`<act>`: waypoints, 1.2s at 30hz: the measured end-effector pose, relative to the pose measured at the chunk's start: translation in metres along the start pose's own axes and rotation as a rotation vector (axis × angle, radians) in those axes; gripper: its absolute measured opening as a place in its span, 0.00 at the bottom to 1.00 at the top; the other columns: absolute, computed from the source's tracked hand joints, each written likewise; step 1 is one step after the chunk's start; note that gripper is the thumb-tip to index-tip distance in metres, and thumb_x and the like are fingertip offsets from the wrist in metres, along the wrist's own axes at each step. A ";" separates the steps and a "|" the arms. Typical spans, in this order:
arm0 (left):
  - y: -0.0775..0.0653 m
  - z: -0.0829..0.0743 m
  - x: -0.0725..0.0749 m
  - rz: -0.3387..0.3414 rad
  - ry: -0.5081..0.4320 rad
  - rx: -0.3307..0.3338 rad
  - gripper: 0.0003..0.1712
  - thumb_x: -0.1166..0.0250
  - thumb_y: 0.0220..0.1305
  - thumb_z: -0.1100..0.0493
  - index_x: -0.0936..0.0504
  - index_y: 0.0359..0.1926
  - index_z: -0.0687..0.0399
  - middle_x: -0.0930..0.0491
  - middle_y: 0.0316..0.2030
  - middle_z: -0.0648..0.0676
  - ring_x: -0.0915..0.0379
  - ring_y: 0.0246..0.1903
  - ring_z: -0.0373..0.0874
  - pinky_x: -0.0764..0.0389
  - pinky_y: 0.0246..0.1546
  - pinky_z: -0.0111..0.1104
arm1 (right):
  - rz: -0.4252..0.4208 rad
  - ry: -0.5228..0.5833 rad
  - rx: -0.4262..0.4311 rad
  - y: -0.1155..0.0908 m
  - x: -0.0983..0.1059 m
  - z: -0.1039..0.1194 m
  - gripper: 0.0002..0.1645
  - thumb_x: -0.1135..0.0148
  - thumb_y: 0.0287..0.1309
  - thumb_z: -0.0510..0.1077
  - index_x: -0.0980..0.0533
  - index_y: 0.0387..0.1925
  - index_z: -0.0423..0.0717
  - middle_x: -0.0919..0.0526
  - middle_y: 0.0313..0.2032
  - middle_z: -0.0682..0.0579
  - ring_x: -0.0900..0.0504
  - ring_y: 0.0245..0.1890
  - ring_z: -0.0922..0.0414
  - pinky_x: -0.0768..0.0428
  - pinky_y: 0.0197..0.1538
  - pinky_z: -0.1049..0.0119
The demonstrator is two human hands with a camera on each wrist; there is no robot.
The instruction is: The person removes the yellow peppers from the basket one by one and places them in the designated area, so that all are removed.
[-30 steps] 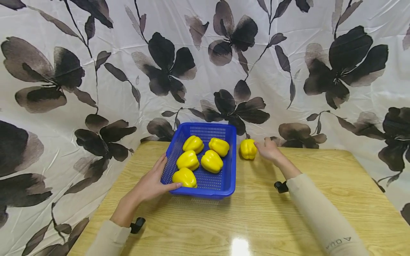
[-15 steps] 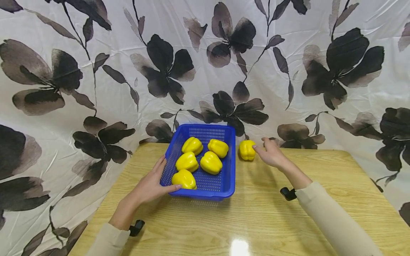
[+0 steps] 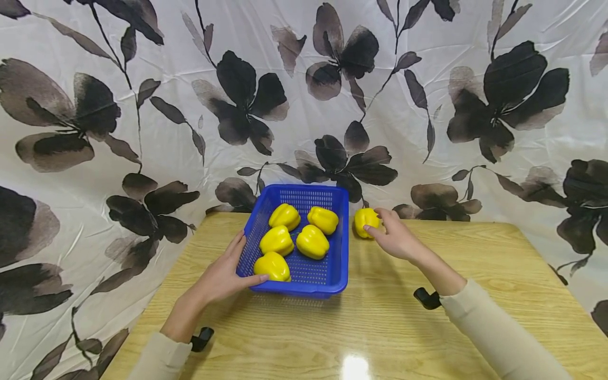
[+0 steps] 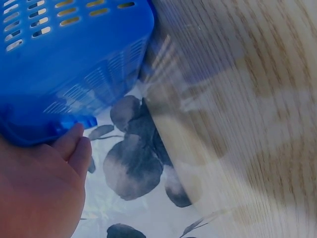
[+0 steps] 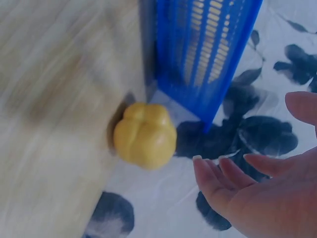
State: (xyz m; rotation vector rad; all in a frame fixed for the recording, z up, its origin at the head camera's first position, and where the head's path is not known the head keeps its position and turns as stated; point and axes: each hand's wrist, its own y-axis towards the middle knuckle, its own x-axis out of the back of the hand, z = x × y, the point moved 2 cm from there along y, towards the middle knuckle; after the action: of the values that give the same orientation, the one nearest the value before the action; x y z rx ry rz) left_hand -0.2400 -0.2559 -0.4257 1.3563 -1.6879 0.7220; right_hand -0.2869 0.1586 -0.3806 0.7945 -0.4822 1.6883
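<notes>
"Yellow pepper (image 3: pixel 363 218): position and change?"

"It rests on the tabletop (image 3: pixel 404 338), outside the blue basket (image 3: pixel 344 243), just beside its right wall. Half a second ago the right grip (image 3: pixel 398 238) stood at the pepper's right edge; in the head view it now reaches farther across."

"Grip state?"

"Right: spread; contact cannot be told. Left grip (image 3: pixel 222 275): pinching the basket's near-left rim."

"Implication?"

"Judged as approach alignment; the pepper appears not yet secured."
</notes>
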 end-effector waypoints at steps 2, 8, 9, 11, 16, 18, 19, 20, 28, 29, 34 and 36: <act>0.000 0.000 0.000 -0.004 0.000 -0.003 0.74 0.34 0.52 0.20 0.59 0.83 0.56 0.64 0.82 0.57 0.51 0.76 0.67 0.40 0.67 0.68 | -0.008 0.004 0.030 -0.002 -0.003 0.005 0.41 0.45 0.74 0.51 0.44 0.74 0.28 0.37 0.67 0.27 0.30 0.65 0.31 0.28 0.65 0.37; -0.001 0.000 0.000 -0.014 -0.003 -0.009 0.74 0.34 0.52 0.20 0.59 0.83 0.56 0.64 0.82 0.57 0.51 0.76 0.67 0.39 0.67 0.67 | -0.007 0.008 0.114 -0.007 -0.013 0.021 0.38 0.41 0.72 0.48 0.39 0.72 0.30 0.35 0.67 0.28 0.29 0.64 0.33 0.26 0.64 0.38; -0.001 0.000 0.000 -0.015 -0.005 -0.010 0.74 0.34 0.52 0.20 0.59 0.83 0.56 0.64 0.82 0.57 0.51 0.76 0.67 0.39 0.67 0.67 | -0.003 0.010 0.125 -0.007 -0.014 0.024 0.38 0.41 0.72 0.48 0.39 0.72 0.30 0.35 0.68 0.28 0.29 0.65 0.33 0.26 0.64 0.38; -0.001 -0.001 0.000 -0.018 -0.010 -0.012 0.74 0.33 0.52 0.20 0.59 0.83 0.56 0.64 0.82 0.57 0.51 0.76 0.66 0.39 0.67 0.67 | 0.003 0.013 0.139 -0.008 -0.018 0.029 0.38 0.40 0.71 0.47 0.39 0.72 0.30 0.35 0.69 0.29 0.31 0.66 0.34 0.28 0.65 0.37; -0.001 0.000 -0.001 -0.019 -0.012 -0.019 0.74 0.33 0.52 0.21 0.59 0.82 0.56 0.64 0.82 0.57 0.51 0.76 0.66 0.39 0.67 0.67 | 0.028 0.017 0.164 -0.011 -0.028 0.039 0.39 0.38 0.70 0.49 0.38 0.73 0.33 0.34 0.69 0.33 0.29 0.65 0.37 0.27 0.65 0.38; -0.001 0.000 -0.001 -0.017 -0.013 -0.020 0.74 0.33 0.52 0.21 0.59 0.82 0.56 0.63 0.82 0.57 0.51 0.76 0.66 0.39 0.67 0.67 | 0.034 0.007 0.180 -0.012 -0.032 0.043 0.40 0.37 0.69 0.49 0.37 0.73 0.35 0.33 0.68 0.34 0.28 0.64 0.39 0.27 0.65 0.39; -0.001 0.000 -0.001 -0.017 -0.017 -0.020 0.74 0.33 0.52 0.21 0.59 0.83 0.56 0.63 0.82 0.57 0.51 0.76 0.66 0.39 0.67 0.67 | 0.035 0.006 0.188 -0.012 -0.034 0.046 0.41 0.36 0.68 0.50 0.37 0.73 0.35 0.33 0.68 0.35 0.28 0.65 0.39 0.28 0.66 0.39; -0.001 0.000 0.000 -0.017 -0.018 -0.021 0.74 0.33 0.53 0.21 0.59 0.82 0.56 0.64 0.82 0.57 0.51 0.76 0.66 0.39 0.67 0.67 | 0.032 -0.004 0.207 -0.012 -0.037 0.048 0.40 0.35 0.67 0.49 0.37 0.73 0.35 0.32 0.68 0.35 0.28 0.65 0.39 0.29 0.66 0.39; -0.001 0.000 0.000 -0.025 -0.019 -0.025 0.73 0.33 0.53 0.22 0.58 0.82 0.57 0.63 0.82 0.58 0.52 0.77 0.66 0.40 0.68 0.66 | 0.045 -0.080 0.327 -0.005 -0.059 0.061 0.38 0.30 0.63 0.45 0.32 0.70 0.37 0.30 0.64 0.40 0.29 0.65 0.43 0.29 0.69 0.44; -0.001 0.000 0.000 -0.026 -0.018 -0.028 0.73 0.33 0.53 0.22 0.57 0.82 0.58 0.63 0.82 0.58 0.52 0.76 0.67 0.40 0.68 0.67 | 0.050 -0.094 0.338 -0.004 -0.062 0.063 0.38 0.30 0.62 0.45 0.32 0.69 0.38 0.30 0.64 0.40 0.30 0.65 0.44 0.29 0.69 0.44; -0.001 0.001 -0.001 -0.023 -0.019 -0.024 0.73 0.33 0.53 0.22 0.57 0.82 0.57 0.63 0.82 0.58 0.52 0.77 0.66 0.40 0.68 0.66 | 0.073 -0.145 0.372 0.004 -0.074 0.068 0.39 0.29 0.62 0.47 0.32 0.70 0.37 0.31 0.65 0.40 0.31 0.67 0.43 0.30 0.69 0.45; -0.001 0.001 -0.001 -0.019 -0.024 -0.018 0.73 0.32 0.52 0.22 0.57 0.82 0.56 0.63 0.82 0.57 0.53 0.77 0.65 0.41 0.68 0.66 | 0.078 -0.164 0.376 0.008 -0.077 0.071 0.40 0.29 0.63 0.47 0.32 0.70 0.37 0.32 0.67 0.40 0.31 0.67 0.43 0.30 0.70 0.45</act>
State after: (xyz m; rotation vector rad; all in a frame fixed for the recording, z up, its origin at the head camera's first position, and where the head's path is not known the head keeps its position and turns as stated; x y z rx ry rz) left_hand -0.2391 -0.2564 -0.4270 1.3719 -1.6943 0.6804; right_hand -0.2676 0.0555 -0.3872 1.2068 -0.3127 1.8211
